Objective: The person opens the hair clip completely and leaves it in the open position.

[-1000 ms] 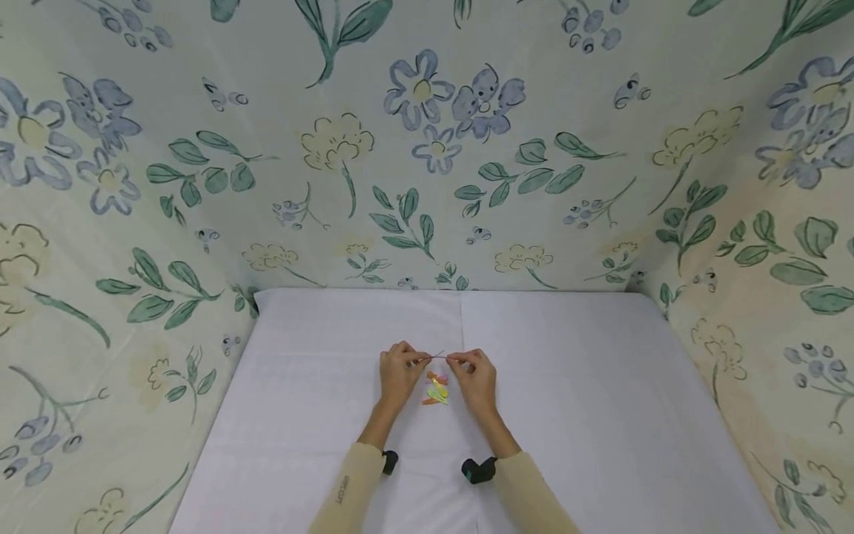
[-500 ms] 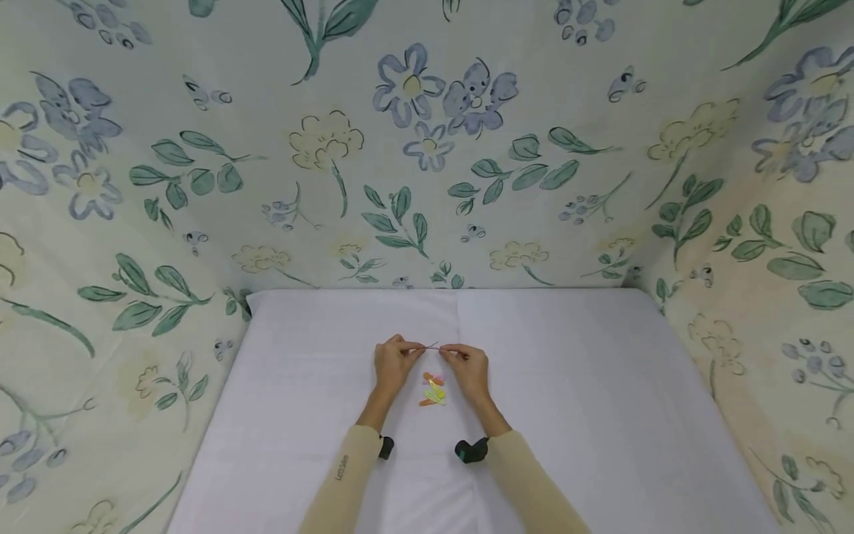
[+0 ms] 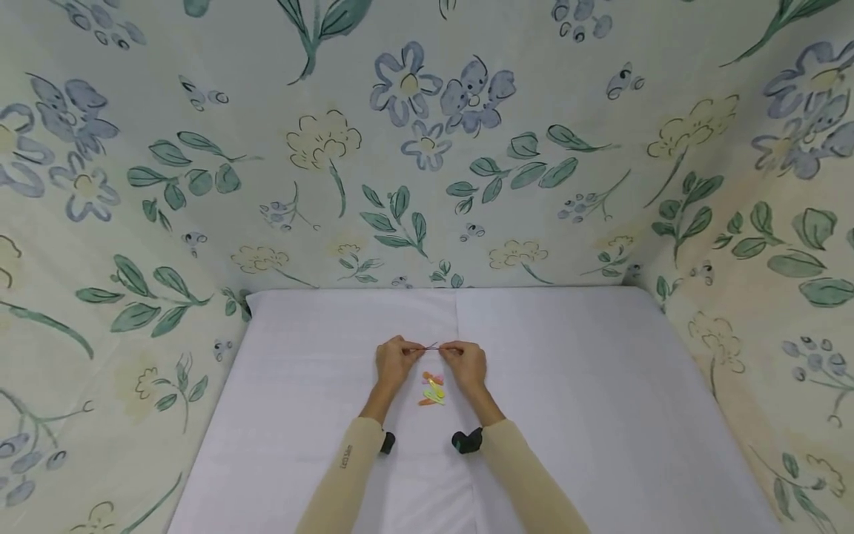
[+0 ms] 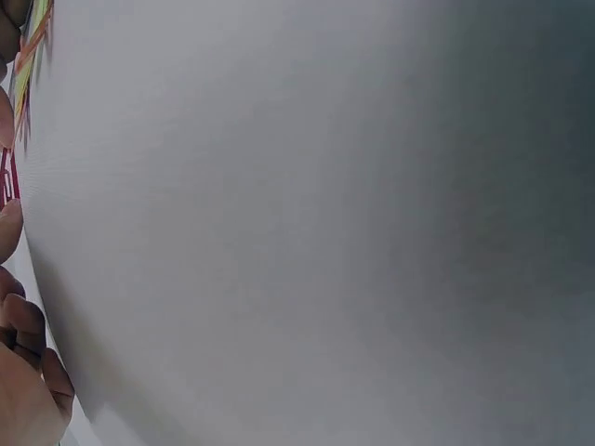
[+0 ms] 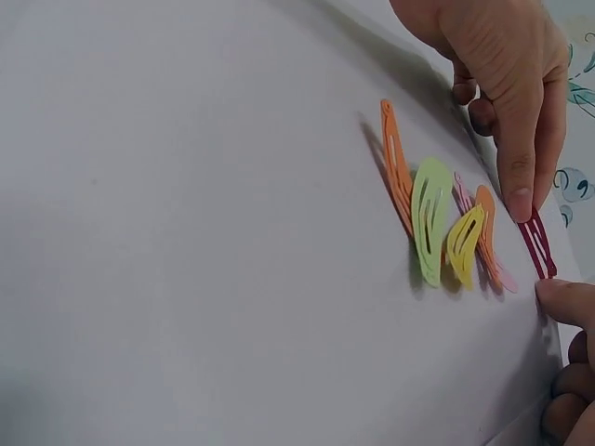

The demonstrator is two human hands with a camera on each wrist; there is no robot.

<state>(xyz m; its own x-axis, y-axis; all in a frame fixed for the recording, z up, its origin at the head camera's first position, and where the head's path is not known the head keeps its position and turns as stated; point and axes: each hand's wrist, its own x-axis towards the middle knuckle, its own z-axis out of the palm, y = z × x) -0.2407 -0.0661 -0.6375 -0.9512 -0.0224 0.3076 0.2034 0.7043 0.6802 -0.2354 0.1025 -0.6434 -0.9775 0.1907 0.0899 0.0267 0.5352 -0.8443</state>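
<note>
Both hands meet above the white cloth, at the two ends of a dark red snap hair clip (image 5: 536, 243). My left hand (image 3: 395, 361) pinches one end between thumb and forefinger. At the other end, the fingertips of my right hand (image 3: 468, 365) grip the clip. In the head view its thin parts stand slightly apart. Nearer to me lies a small pile of snap clips: an orange one (image 5: 396, 163), a light green one (image 5: 431, 218), a yellow one (image 5: 464, 245), a second orange one (image 5: 485, 214) and a pink one (image 5: 507, 279). The left wrist view catches only fingers at its left edge.
A white cloth (image 3: 567, 386) covers the table, with a fold line running front to back. Flower-printed fabric (image 3: 427, 222) hangs behind the table and on both sides. Dark wrist cameras (image 3: 467, 441) sit by the beige sleeves (image 3: 527, 475).
Both hands have shifted a little away from me, farther from the pile, still holding the red clip between them. The head view has turned slightly. The loose clips lie as before.
</note>
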